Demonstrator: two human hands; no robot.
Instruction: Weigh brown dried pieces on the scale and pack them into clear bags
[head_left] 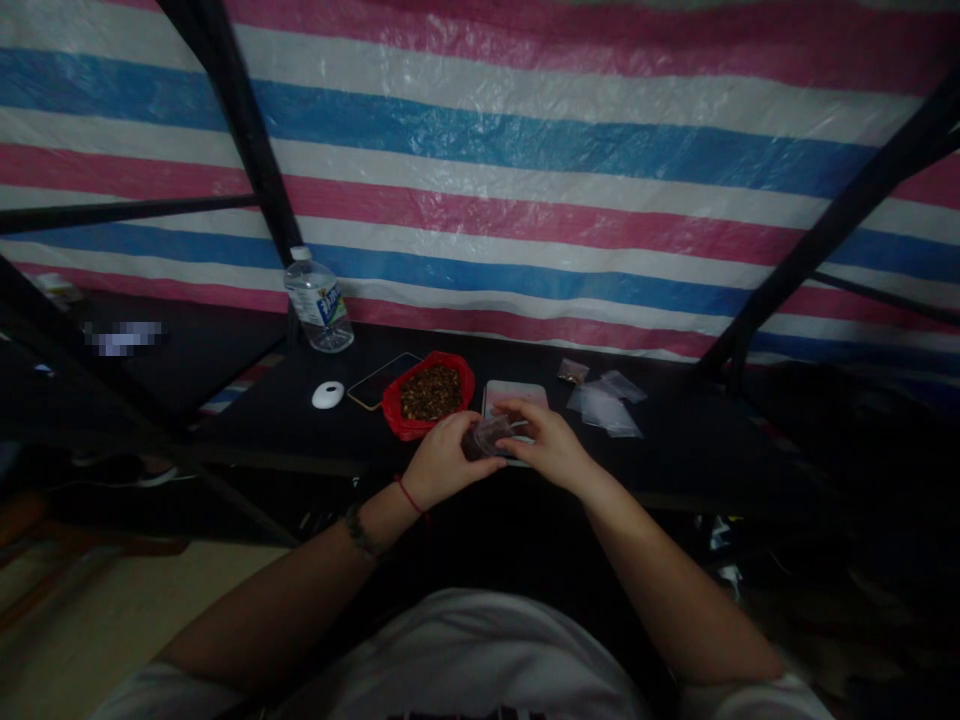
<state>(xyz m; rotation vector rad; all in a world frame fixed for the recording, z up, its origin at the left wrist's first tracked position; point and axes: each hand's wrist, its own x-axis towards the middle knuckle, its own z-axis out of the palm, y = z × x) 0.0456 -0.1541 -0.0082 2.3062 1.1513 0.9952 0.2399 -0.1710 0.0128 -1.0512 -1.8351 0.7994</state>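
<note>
Both hands, left [442, 462] and right [546, 444], pinch a small clear bag [491, 434] open between them, beside a red bowl [427, 396] of seeds.

A makeshift work stall rather than a furnished room: a red, white and blue striped plastic tarpaulin [525, 150] serves as the wall, hung on a frame of dark metal poles [247, 140]. Against it stands a plain black table [675, 450] bearing a clear plastic water bottle [319, 300], a red plastic bag of brown seeds [429, 394] and a scatter of small clear plastic pouches [606, 405]. The floor [90, 620] is bare and pale.
</note>
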